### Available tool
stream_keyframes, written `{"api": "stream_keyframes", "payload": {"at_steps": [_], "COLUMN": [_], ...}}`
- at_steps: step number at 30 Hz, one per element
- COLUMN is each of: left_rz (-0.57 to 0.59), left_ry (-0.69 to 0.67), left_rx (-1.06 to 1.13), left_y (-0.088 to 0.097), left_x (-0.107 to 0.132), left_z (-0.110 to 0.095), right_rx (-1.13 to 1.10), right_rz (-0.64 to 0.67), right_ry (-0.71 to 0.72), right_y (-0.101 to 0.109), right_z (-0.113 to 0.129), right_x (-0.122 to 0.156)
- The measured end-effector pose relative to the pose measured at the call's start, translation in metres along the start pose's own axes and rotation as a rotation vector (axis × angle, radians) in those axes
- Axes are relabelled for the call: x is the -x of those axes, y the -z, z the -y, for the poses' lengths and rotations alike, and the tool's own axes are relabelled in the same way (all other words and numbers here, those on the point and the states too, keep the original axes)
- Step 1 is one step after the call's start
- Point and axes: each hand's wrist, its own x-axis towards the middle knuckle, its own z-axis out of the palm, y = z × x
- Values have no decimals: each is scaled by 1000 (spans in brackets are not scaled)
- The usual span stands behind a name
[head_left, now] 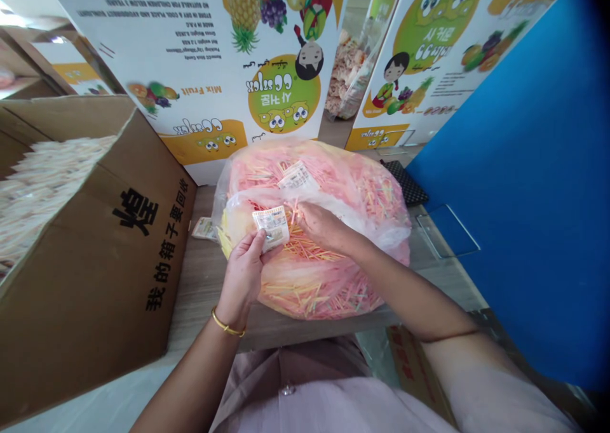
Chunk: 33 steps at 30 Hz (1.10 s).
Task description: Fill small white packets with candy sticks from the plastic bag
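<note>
My left hand (248,255) pinches a small white printed packet (272,225) between thumb and fingers. Just right of it, my right hand (320,225) is closed on a few thin pink sticks (294,212), held close to the packet's edge. Both hands are over a large see-through plastic bag (333,204), open in the middle and full of thin pink, yellow and orange sticks (309,246). Another printed packet (299,176) lies on top of the bag, behind my hands. Whether the held packet has sticks inside cannot be seen.
A brown carton (109,255) piled with white packets (52,185) stands at left. Printed candy boxes (200,58) wall off the back. A blue panel (534,185) closes the right side. One printed packet (204,228) and a dark patterned object (406,182) lie on the table (190,293).
</note>
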Motion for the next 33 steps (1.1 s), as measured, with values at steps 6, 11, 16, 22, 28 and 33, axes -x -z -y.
{"api": "stream_keyframes", "payload": {"at_steps": [6,11,16,22,28,33], "left_rz": [22,35,11,17,37,89], "left_ry": [11,6,14,-7,-52,-78], "left_rx": [6,12,8,-36,-50,-115], "left_y": [0,-1,-2,-2,-3,-4], "left_x": [0,-2,-2,-2,-4,-1], "left_z": [1,4,4,5,9,11], "right_rx": [-355,-675,-781,-401,-172,141], "right_rz": [124,232,55,-255,-291,-86], "right_ry": [-196,-251,-275,-81,-94,-143], "right_y": [9,11,4,10,10,8], "right_z": [3,-5,-10,14,42,50], "right_x": [-2,-3,-6,7,32,29]}}
